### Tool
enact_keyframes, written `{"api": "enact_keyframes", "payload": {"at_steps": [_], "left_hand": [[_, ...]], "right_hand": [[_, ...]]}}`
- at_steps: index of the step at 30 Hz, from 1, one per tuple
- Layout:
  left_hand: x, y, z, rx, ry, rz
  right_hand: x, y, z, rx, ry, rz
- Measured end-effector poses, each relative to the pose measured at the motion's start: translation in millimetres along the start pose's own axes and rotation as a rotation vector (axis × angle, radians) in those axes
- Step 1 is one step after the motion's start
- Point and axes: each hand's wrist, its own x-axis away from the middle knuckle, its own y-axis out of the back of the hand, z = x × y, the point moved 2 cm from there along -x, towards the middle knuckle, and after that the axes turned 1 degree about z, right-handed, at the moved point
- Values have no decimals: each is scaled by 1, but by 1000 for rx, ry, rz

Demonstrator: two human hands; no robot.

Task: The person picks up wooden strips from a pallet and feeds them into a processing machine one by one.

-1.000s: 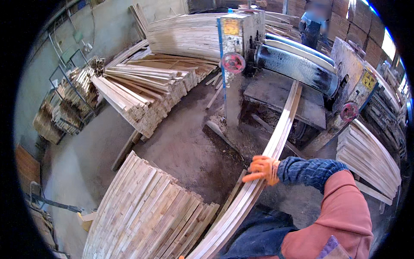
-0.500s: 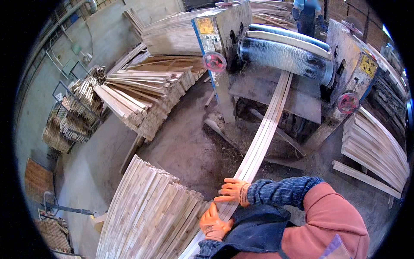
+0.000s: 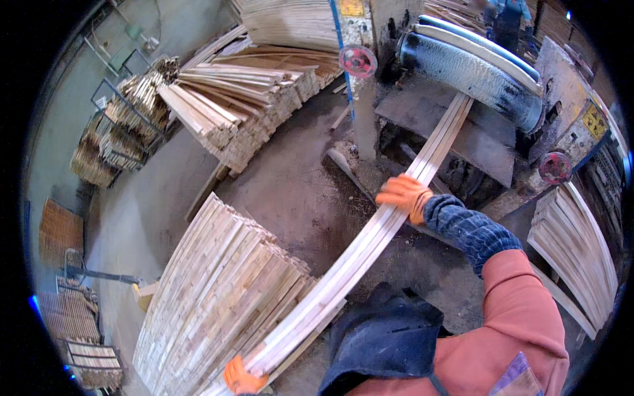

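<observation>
Several long, pale wooden strips (image 3: 353, 261) lie side by side, running from the lower left up to the metal roller (image 3: 470, 82) of a machine. My right hand (image 3: 404, 196), in an orange glove, is closed over the strips around their middle, its fingers wrapped across the top. Farther back along the same strips, by the lower edge, my left hand (image 3: 244, 377) grips them from the side in a matching glove; part of it is cut off. The far ends of the strips reach the underside of the roller, where their tips are hidden.
A big stack of strips (image 3: 218, 290) stands left of my hands. Beyond it is another wood pile (image 3: 251, 112). Machine posts with red handwheels (image 3: 357, 61) flank the roller. More boards (image 3: 574, 247) lean at right. A person (image 3: 507, 23) stands behind the machine.
My right hand has slid forward along the strips toward the roller. My left hand has moved back toward the lower left, so the hands are now far apart. The view has shifted.
</observation>
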Motion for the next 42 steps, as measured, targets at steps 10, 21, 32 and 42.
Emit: {"api": "enact_keyframes", "payload": {"at_steps": [10,21,32,42], "left_hand": [[-74,40,-171,-17,-4,210],[-5,42,-175,370,-110,-84],[21,37,-83,239,42,162],[7,36,-139,508,-127,-15]], "right_hand": [[-26,-21,158,-248,174,-44],[-44,-4,230,-372,501,285],[-40,3,182,-155,389,204],[-73,-4,348,-396,579,270]]}}
